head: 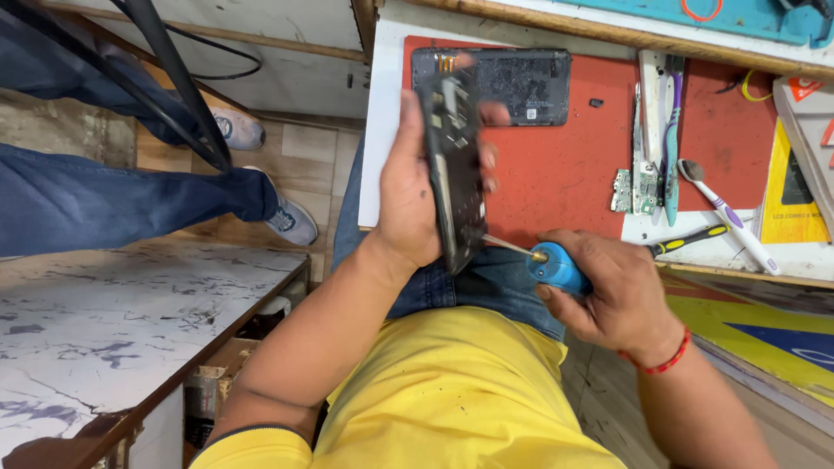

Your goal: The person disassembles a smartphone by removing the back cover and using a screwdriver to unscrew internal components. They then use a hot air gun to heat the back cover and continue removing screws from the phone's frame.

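Observation:
My left hand [413,195] grips an opened black phone body [456,165], held on edge and upright above my lap, its bare inner parts facing right. In my right hand [612,291] is a screwdriver with a blue handle [556,267]. Its thin metal shaft [506,247] touches the phone's lower end. A black phone back cover [521,82] lies flat on the red mat [565,165] just behind the held phone.
On the mat's right side lie a small green circuit board [632,187], tweezers [645,113], two toothbrushes [728,217] and a yellow-black tool [691,241]. A yellow box [789,187] stands at the right. Another person's jeans-clad legs [130,195] are at the left, beside a marble counter [113,321].

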